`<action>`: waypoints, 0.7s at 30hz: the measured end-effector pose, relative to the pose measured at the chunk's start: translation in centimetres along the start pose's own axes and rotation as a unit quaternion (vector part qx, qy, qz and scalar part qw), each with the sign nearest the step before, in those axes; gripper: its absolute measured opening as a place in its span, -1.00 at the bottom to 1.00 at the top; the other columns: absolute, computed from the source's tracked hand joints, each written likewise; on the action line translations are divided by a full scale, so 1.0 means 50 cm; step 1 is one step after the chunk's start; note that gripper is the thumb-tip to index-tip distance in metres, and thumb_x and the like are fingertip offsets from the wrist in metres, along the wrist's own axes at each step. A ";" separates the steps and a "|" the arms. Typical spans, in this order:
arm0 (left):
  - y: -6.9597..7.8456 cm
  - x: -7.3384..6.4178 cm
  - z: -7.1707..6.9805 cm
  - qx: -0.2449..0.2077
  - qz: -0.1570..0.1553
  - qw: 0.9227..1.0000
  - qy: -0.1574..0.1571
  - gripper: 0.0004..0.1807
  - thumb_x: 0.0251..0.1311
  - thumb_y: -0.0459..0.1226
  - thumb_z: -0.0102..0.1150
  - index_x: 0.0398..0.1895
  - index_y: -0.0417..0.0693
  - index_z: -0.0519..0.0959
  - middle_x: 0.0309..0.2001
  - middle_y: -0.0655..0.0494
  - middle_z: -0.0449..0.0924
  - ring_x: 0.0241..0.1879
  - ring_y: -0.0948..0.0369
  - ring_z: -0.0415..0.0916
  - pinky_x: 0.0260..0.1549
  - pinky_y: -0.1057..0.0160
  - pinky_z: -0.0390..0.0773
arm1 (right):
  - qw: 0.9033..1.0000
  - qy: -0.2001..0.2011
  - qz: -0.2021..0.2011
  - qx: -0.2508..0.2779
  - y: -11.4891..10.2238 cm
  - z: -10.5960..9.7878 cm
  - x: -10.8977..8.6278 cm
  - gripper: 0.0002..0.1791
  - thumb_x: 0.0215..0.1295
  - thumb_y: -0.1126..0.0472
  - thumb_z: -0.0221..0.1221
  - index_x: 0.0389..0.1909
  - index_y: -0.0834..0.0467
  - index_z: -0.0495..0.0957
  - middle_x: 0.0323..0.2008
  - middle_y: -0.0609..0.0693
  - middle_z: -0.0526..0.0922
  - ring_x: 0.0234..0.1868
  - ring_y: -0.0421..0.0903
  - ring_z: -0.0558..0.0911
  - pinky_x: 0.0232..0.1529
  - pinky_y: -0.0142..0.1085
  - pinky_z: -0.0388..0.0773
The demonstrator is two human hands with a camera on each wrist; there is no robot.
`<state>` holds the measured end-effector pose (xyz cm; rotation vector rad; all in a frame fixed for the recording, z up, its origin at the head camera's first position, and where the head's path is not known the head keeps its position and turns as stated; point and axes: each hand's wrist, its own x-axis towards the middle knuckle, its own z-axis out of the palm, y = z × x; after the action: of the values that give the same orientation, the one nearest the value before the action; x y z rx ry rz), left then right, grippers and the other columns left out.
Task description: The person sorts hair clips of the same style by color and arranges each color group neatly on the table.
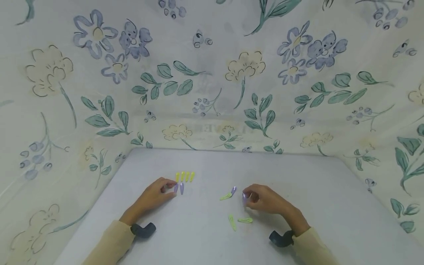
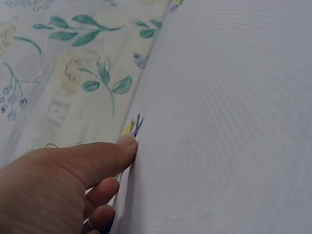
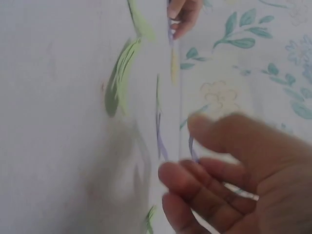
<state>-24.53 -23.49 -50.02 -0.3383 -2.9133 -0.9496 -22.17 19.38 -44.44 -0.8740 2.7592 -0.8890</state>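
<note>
My left hand (image 1: pixel 155 194) pinches a purple snap hair clip (image 1: pixel 176 188) at the left of the white table. Right beside that clip lies another purple hair clip (image 1: pixel 182 188). A row of several yellow hair clips (image 1: pixel 187 176) lies just behind the two. Over the table's right half, my right hand (image 1: pixel 265 198) holds a purple hair clip (image 3: pixel 191 147) between thumb and fingers. Left of this hand, a loose purple hair clip (image 1: pixel 234 190) touches a light green hair clip (image 1: pixel 226 196). Nearer the front are two more green clips, one slanted (image 1: pixel 232 222) and one sideways (image 1: pixel 245 220).
The white tabletop (image 1: pixel 198 239) reaches back to a floral cloth (image 1: pixel 212 110) that hangs behind it and along both sides. A dark band with a curved piece sits on each wrist, left (image 1: pixel 143 230) and right (image 1: pixel 281 238).
</note>
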 end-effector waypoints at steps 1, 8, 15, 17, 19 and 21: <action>0.000 0.000 -0.001 0.001 0.000 1.000 0.000 -0.54 0.17 -0.08 0.38 0.15 0.15 0.59 -0.08 0.25 0.56 -0.21 0.24 0.39 -0.23 0.24 0.40 | 1.000 0.006 0.000 0.000 -0.003 0.000 0.000 -0.60 0.18 0.24 0.37 0.04 0.24 0.60 -0.24 -0.09 0.64 -0.30 -0.27 0.56 -0.30 -0.43 0.55; 0.002 -0.001 -0.002 -0.011 0.005 1.000 0.000 -0.55 0.17 -0.08 0.38 0.14 0.12 0.60 -0.10 0.22 0.56 -0.20 0.23 0.39 -0.23 0.24 0.41 | 0.999 0.036 0.006 0.001 -0.033 -0.006 -0.001 -0.56 0.19 0.23 0.37 0.09 0.27 0.57 -0.24 -0.10 0.62 -0.30 -0.26 0.54 -0.31 -0.45 0.54; -0.003 -0.001 0.001 -0.010 -0.005 1.000 0.001 -0.55 0.16 -0.08 0.39 0.13 0.15 0.61 -0.08 0.23 0.58 -0.18 0.24 0.41 -0.20 0.23 0.42 | 0.998 0.057 -0.001 0.017 -0.058 -0.004 0.008 -0.55 0.20 0.24 0.37 0.11 0.23 0.56 -0.20 -0.03 0.64 -0.28 -0.22 0.56 -0.28 -0.46 0.56; -0.002 -0.001 0.000 -0.012 -0.001 1.000 0.001 -0.56 0.16 -0.09 0.39 0.13 0.14 0.61 -0.08 0.21 0.58 -0.19 0.23 0.41 -0.20 0.22 0.41 | 0.998 0.060 -0.001 0.019 -0.066 -0.003 0.013 -0.55 0.20 0.23 0.38 0.11 0.21 0.56 -0.20 -0.02 0.64 -0.27 -0.21 0.55 -0.29 -0.46 0.56; 0.000 -0.001 -0.001 -0.013 0.002 1.000 0.001 -0.56 0.16 -0.09 0.39 0.13 0.13 0.60 -0.08 0.21 0.58 -0.19 0.23 0.40 -0.21 0.22 0.42 | 0.998 0.064 -0.005 0.022 -0.074 -0.002 0.018 -0.56 0.21 0.23 0.37 0.11 0.21 0.56 -0.19 -0.01 0.64 -0.26 -0.20 0.56 -0.28 -0.46 0.56; 0.002 -0.001 -0.002 -0.013 0.002 1.000 0.002 -0.56 0.16 -0.10 0.39 0.13 0.14 0.60 -0.08 0.22 0.58 -0.20 0.23 0.40 -0.21 0.22 0.41 | 0.997 0.067 -0.012 0.026 -0.084 -0.001 0.024 -0.57 0.23 0.22 0.36 0.11 0.19 0.56 -0.18 -0.01 0.64 -0.25 -0.21 0.56 -0.26 -0.46 0.57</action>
<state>-24.46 -23.48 -49.89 -0.3430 -2.8986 -0.9871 -21.15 15.95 -41.96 -0.8709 2.8288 -1.0547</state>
